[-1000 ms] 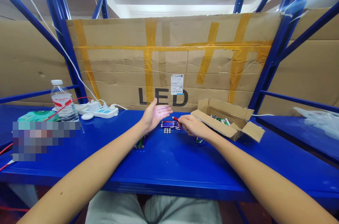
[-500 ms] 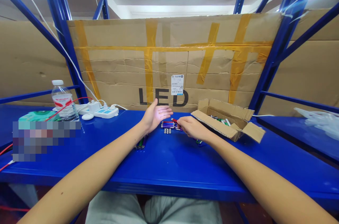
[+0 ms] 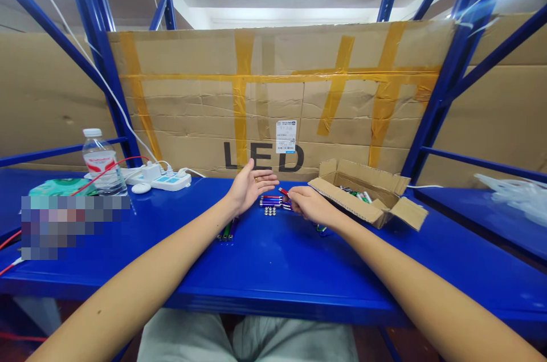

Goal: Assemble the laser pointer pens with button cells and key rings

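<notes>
My right hand (image 3: 308, 203) is closed around a small red flashlight (image 3: 282, 191), its end pointing left. My left hand (image 3: 253, 186) is held up open, palm turned toward the flashlight and fingers stretched out, with a ring on one finger. Between and below the hands lies a row of blue and purple metal tubes (image 3: 270, 201). Small silver button cells (image 3: 270, 211) stand grouped in front of them. More tubes (image 3: 226, 232), some green, lie partly hidden under my left forearm. Close to my right wrist are small green and dark pieces (image 3: 321, 229), partly covered.
An open cardboard box (image 3: 363, 211) with small tubular parts stands right of my right hand. At left are a power strip (image 3: 171, 180), a water bottle (image 3: 101, 165) and a green packet (image 3: 64, 186). Large cardboard (image 3: 192, 117) closes off the back of the blue table (image 3: 273, 271).
The bright pinkish light spot on my left palm has gone. My right hand has shifted slightly right with the flashlight; my left hand stays nearly in place.
</notes>
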A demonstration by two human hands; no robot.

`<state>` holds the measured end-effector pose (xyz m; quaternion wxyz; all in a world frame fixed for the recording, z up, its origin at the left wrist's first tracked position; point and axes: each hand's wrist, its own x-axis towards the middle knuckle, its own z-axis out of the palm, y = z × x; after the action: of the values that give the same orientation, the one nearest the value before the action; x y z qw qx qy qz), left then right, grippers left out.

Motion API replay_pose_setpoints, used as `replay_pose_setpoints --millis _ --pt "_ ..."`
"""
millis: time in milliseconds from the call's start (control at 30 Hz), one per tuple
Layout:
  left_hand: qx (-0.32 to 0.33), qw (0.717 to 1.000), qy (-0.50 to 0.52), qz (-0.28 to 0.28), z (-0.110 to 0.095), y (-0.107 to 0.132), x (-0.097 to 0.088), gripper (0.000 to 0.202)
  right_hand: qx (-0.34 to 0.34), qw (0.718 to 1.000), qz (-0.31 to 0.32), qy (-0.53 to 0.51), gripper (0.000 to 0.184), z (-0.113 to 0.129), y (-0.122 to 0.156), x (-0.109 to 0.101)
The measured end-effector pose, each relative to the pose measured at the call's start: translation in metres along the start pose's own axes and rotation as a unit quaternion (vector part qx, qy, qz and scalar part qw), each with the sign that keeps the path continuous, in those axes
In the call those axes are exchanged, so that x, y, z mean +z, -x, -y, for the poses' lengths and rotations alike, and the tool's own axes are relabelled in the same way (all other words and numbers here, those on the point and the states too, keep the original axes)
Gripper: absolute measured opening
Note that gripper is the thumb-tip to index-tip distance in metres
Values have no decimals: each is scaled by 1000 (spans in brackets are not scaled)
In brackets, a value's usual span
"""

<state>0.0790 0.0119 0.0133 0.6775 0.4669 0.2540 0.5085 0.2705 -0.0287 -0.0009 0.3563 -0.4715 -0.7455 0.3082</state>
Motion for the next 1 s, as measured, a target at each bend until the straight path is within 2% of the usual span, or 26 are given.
replay_pose_setpoints --millis 200,367,500,1000 --pt "1 1000 -12 7 1 -1 -2 65 49 998 0 -41 19 2 2 2" --pt "0 1000 -10 7 2 -1 -3 65 0 999 -20 24 27 5 1 -1" --pt "0 1000 -11 5 2 -1 -2 64 -26 998 -37 47 26 4 0 -5" --pt "2 1000 -10 4 1 -1 -2 65 -37 992 -27 121 28 0 -2 -4"
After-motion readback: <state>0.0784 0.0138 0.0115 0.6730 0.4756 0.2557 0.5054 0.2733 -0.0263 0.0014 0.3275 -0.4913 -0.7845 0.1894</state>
